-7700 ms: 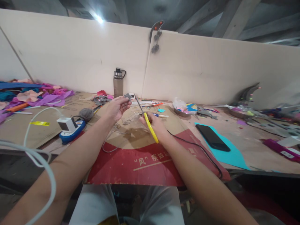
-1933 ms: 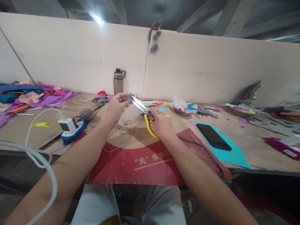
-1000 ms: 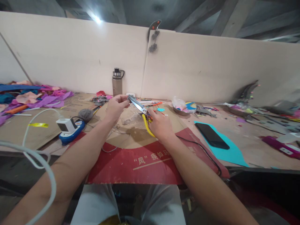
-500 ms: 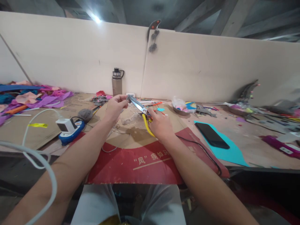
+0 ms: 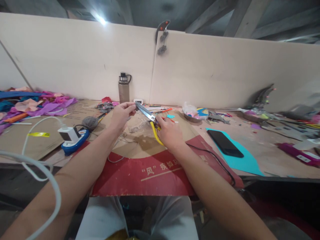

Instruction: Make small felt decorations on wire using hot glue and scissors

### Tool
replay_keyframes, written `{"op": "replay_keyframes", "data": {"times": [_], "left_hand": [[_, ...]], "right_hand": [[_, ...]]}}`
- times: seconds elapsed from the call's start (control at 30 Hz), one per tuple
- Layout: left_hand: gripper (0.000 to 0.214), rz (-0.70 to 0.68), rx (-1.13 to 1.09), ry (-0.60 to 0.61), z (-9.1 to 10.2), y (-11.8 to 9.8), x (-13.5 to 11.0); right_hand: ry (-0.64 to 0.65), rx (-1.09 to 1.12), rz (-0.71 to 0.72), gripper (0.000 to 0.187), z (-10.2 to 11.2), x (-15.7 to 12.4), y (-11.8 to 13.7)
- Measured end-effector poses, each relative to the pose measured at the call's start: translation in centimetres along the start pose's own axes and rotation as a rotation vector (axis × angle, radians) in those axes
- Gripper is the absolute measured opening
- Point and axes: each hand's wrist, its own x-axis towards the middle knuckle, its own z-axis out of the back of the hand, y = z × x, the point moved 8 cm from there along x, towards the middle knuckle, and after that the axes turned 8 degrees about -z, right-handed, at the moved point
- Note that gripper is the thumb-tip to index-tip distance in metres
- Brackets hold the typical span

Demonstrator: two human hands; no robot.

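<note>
My right hand (image 5: 169, 132) grips yellow-handled scissors (image 5: 148, 116), whose blades point up and left. Their tips meet a small grey piece that my left hand (image 5: 122, 113) pinches between thumb and fingers; the piece is mostly hidden by the fingers. Both hands are raised just above a red and tan cardboard sheet (image 5: 155, 173) on the workbench, over some clear scraps (image 5: 140, 126).
A steel bottle (image 5: 123, 88) stands at the back wall. On the left lie a blue and white charger (image 5: 72, 137) with white cable, grey yarn (image 5: 90, 122) and purple fabric scraps (image 5: 47, 106). A black phone (image 5: 225, 143) lies on teal paper to the right, with craft clutter beyond.
The scissors swung from upright over to the left, and their blades have come onto the grey piece in my left hand. Both hands have stayed almost still over the last second.
</note>
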Motion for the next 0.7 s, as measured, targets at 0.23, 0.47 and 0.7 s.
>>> {"op": "replay_keyframes", "data": {"times": [0.23, 0.47, 0.7], "left_hand": [[0.016, -0.009, -0.017, 0.018, -0.20, -0.03, -0.11], [0.016, -0.050, 0.090, -0.001, -0.05, -0.37, -0.36], [0.014, -0.002, 0.008, 0.017, -0.39, -0.32, -0.45]], "right_hand": [[-0.015, -0.004, 0.003, 0.040, -0.23, 0.01, 0.04], [-0.005, -0.014, 0.002, 0.036, -0.41, -0.04, 0.17], [0.000, 0.026, -0.005, 0.035, -0.54, 0.09, 0.02]]}}
